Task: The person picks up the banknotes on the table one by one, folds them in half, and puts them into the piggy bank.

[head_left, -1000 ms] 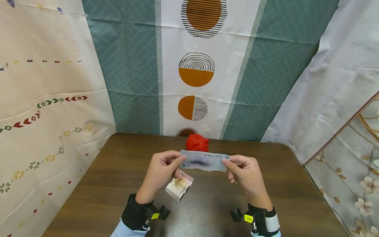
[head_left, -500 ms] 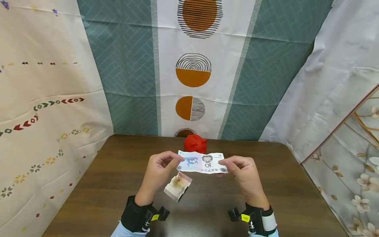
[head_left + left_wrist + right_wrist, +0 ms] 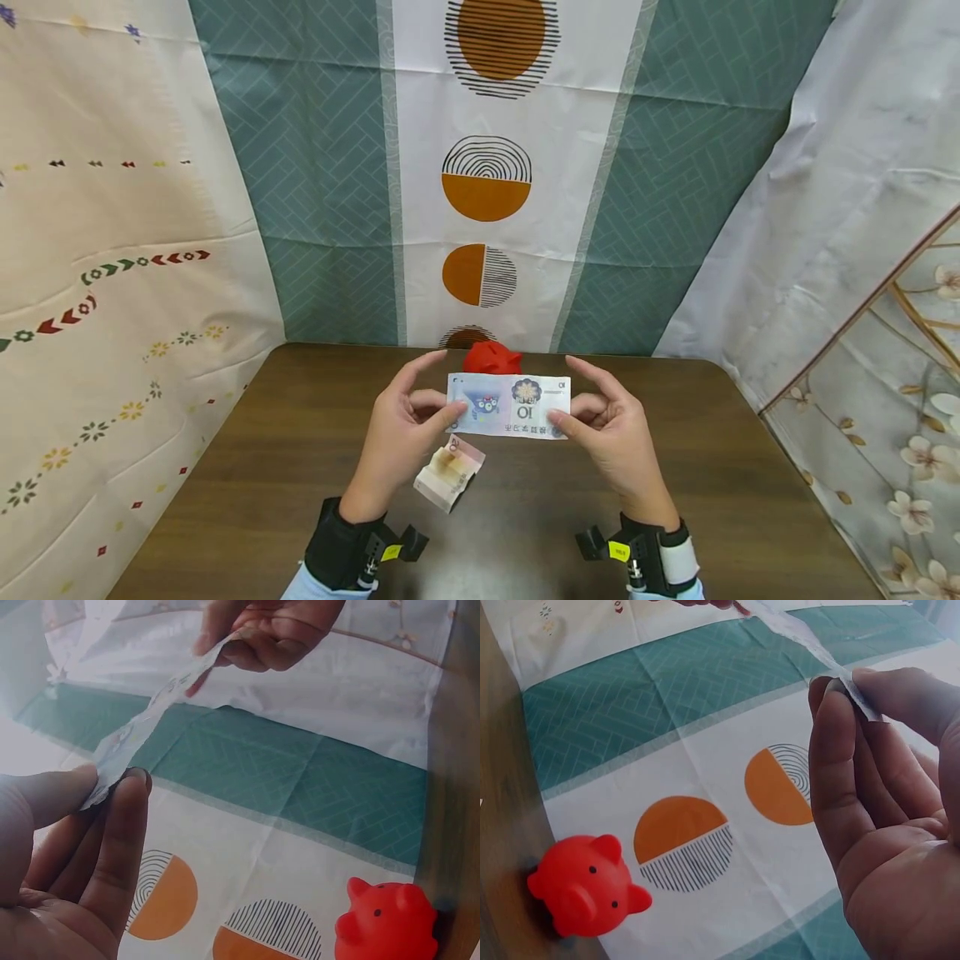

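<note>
A pale blue and white banknote marked 10 is stretched flat between my hands above the table. My left hand pinches its left end between thumb and fingers, with the index finger raised in the head view. At the other end my right hand pinches it the same way, index finger lifted too. Seen almost edge-on in the left wrist view, the banknote looks slightly wavy. Below it a folded pinkish banknote lies on the table. Behind stands a red piggy bank, partly covered by the held note.
The brown wooden table ends against a hanging green and white cloth at the back. Patterned cloths hang at the left and right. Each wrist wears a black strap with a small camera.
The banknote has turned from its greyish, shaded side to the brighter printed side with the picture and the 10. Both index fingers have lifted away from it. The folded note stays put.
</note>
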Demonstrator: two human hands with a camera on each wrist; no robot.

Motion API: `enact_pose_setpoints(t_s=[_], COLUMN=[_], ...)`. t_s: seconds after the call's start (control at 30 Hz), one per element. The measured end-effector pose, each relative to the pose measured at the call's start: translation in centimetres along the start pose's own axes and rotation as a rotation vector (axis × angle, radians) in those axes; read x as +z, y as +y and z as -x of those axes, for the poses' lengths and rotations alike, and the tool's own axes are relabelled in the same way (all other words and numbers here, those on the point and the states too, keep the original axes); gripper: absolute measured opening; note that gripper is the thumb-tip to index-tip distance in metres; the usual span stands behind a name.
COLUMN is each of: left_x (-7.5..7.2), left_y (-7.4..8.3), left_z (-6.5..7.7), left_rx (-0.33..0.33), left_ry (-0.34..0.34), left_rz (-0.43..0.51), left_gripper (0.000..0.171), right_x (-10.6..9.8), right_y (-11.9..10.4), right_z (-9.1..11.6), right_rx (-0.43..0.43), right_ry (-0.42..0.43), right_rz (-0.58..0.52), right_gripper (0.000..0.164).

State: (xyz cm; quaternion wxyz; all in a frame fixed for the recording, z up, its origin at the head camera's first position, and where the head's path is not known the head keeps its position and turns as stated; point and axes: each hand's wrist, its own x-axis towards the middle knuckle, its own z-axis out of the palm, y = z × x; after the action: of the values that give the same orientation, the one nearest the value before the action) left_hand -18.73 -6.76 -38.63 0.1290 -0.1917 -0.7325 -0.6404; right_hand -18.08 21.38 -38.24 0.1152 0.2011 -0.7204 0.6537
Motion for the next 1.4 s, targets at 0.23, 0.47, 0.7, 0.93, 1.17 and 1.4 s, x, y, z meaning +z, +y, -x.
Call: enact_pose_setpoints(t_s=[0.23,0.47,0.7,0.93,1.17,1.4], left_x=[-0.07,-0.22,-0.22,-0.32,-0.47,-0.58], left_y=[0.41,0.47,0.03,0.21,-0.17,-0.11], left_z=[0.06,0.25,0.2,0.24,0.02,0.06], left_rx=[-0.046,-0.018,0.119,0.094,0.05,0.09], left_ry=[0.007,0.003,0.026,0.02,-0.066,-0.087], left_rz=[-0.031,-0.028,0.001,0.009,0.088,0.085], left_gripper=[0.018,0.014,0.008,0.009,0.011,0.015], right_x=[0.18,0.2,0.05,0.05,-0.12,-0.29], right_y=[-0.49,-0.33,-0.02,0.0,-0.06,-0.18], right_z=[0.32,0.31,0.3,0.26,0.35,0.47], right_rx=[0.042,0.013,-0.082,-0.125,-0.078,-0.044], right_ry=[0.042,0.046,0.017,0.016,0.032,-0.028], right_rz=[0.063,0.045,-0.017,-0.072,-0.059,-0.076], right_gripper=[0.031,0.016,0.01,0.011,0.011,0.018])
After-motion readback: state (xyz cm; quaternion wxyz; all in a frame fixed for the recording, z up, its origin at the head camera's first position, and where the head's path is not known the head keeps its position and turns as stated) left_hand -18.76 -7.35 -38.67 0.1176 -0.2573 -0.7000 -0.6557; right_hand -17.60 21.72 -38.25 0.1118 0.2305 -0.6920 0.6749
